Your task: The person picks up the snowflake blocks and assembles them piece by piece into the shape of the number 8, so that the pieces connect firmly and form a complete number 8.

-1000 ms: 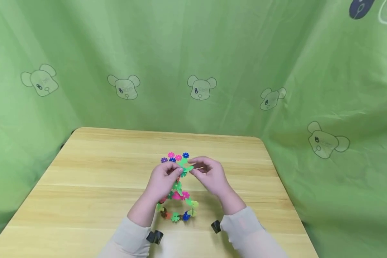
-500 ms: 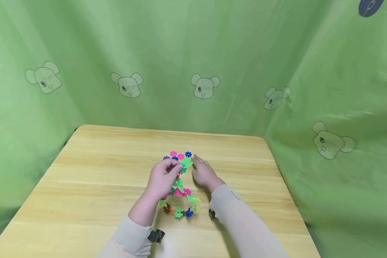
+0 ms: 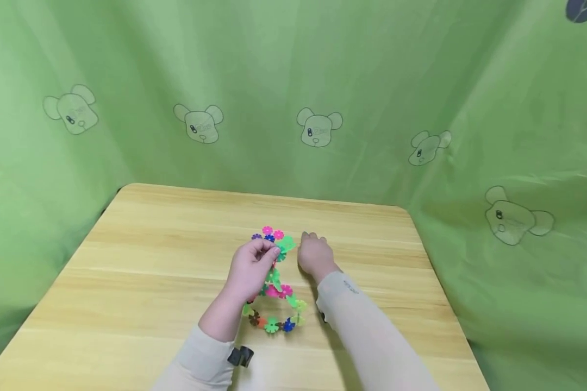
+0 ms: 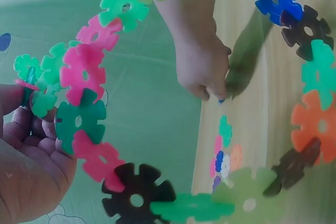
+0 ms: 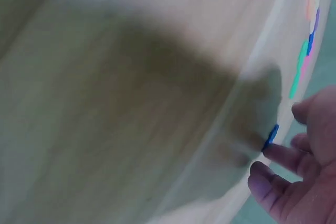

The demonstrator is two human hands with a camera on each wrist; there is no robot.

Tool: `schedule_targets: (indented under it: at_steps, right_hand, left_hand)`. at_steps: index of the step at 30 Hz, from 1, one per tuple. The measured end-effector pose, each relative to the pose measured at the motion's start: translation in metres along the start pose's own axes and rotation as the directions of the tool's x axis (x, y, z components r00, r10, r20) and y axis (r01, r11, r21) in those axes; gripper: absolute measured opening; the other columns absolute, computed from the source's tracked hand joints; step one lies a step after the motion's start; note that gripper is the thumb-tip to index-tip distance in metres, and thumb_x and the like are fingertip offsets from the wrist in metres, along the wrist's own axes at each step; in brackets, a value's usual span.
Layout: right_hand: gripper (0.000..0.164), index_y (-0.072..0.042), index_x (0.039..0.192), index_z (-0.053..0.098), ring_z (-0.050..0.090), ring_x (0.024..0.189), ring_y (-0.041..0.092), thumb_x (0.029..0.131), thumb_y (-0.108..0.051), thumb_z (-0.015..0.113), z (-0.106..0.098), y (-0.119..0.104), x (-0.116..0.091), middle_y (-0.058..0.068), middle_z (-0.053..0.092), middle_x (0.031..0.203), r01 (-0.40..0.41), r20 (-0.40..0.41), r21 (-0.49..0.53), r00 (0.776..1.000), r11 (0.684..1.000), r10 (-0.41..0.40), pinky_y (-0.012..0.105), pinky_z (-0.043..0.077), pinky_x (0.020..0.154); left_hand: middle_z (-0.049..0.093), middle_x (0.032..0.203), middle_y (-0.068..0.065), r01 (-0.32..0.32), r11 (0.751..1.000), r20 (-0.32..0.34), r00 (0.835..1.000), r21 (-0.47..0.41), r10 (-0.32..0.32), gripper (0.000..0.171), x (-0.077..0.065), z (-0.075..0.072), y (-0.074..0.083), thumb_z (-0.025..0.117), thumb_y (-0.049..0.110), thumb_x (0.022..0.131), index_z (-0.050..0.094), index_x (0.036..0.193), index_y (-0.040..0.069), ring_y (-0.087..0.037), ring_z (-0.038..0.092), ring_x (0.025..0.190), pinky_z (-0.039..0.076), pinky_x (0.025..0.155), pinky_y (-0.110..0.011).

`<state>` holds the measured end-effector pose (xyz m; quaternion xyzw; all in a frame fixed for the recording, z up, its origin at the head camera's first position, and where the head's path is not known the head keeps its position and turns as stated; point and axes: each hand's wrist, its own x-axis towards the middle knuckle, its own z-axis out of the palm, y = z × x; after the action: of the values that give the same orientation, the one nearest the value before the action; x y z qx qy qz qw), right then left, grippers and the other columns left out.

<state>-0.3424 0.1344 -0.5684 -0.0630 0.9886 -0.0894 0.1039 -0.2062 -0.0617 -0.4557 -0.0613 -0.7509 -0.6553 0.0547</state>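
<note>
My left hand pinches small green flower-shaped plastic discs at the upper end of a linked structure. Many-coloured notched discs slotted together form a ring, which hangs below that hand. In the left wrist view the ring's green, pink, black and orange discs fill much of the picture. My right hand is low over the table to the right of the structure. One of its fingertips touches a loose blue disc on the tabletop, as the right wrist view shows; in the head view the hand hides this disc.
Several loose discs in pink, blue and purple lie on the wooden table beyond the left hand. A loose green disc lies by them. A green curtain with mouse drawings stands behind the table's far edge.
My right hand has let go of the structure's green discs and moved down and right to the table. The loose blue disc has left its earlier spot. My left hand keeps its hold.
</note>
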Motion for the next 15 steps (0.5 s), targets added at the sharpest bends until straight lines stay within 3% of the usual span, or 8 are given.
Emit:
schedule_targets:
  at_steps: [3, 6, 11, 15]
  right_hand:
    - [0.04, -0.001, 0.143, 0.06, 0.056, 0.125, 0.04, 0.111, -0.023, 0.05, -0.001, 0.004, -0.002, 0.021, 0.055, 0.141, -0.052, -0.009, -0.029, 0.999, 0.998, 0.051, 0.053, 0.053, 0.104]
    - [0.029, -0.002, 0.127, 0.07, 0.057, 0.107, 0.033, 0.109, -0.02, 0.055, -0.001, 0.011, -0.006, 0.017, 0.058, 0.121, -0.072, -0.035, -0.011, 0.997, 0.997, 0.071, 0.046, 0.059, 0.089]
    - [0.026, -0.001, 0.12, 0.074, 0.057, 0.107, 0.031, 0.107, -0.02, 0.062, -0.001, 0.024, -0.008, 0.015, 0.06, 0.118, -0.067, -0.082, 0.061, 0.994, 0.996, 0.072, 0.045, 0.06, 0.087]
    - [0.026, 0.002, 0.123, 0.07, 0.064, 0.111, 0.035, 0.103, -0.014, 0.066, -0.005, 0.029, -0.009, 0.016, 0.065, 0.119, -0.044, -0.062, 0.131, 0.997, 0.99, 0.053, 0.05, 0.057, 0.098]
  left_hand:
    - [0.062, 0.081, -0.004, 0.003, 1.0, -0.002, 1.0, 0.001, -0.003, 0.009, 0.0, 0.0, 0.001, 0.066, 0.007, 0.104, 0.071, 0.1, 0.001, -0.018, 0.057, 0.072, 0.052, 0.063, -0.024]
    - [0.062, 0.082, -0.004, 0.005, 1.0, -0.004, 1.0, -0.002, -0.005, 0.009, -0.001, 0.001, 0.0, 0.066, 0.007, 0.104, 0.071, 0.099, 0.001, -0.017, 0.057, 0.072, 0.052, 0.062, -0.023]
    - [0.062, 0.082, -0.005, 0.011, 1.0, 0.004, 1.0, -0.009, -0.011, 0.01, -0.001, 0.002, 0.001, 0.065, 0.008, 0.105, 0.071, 0.1, 0.001, -0.018, 0.058, 0.073, 0.052, 0.062, -0.023]
    - [0.063, 0.082, -0.005, 0.013, 1.0, 0.003, 1.0, -0.011, -0.013, 0.01, -0.002, 0.002, 0.002, 0.066, 0.008, 0.104, 0.071, 0.1, 0.001, -0.018, 0.058, 0.072, 0.052, 0.061, -0.023]
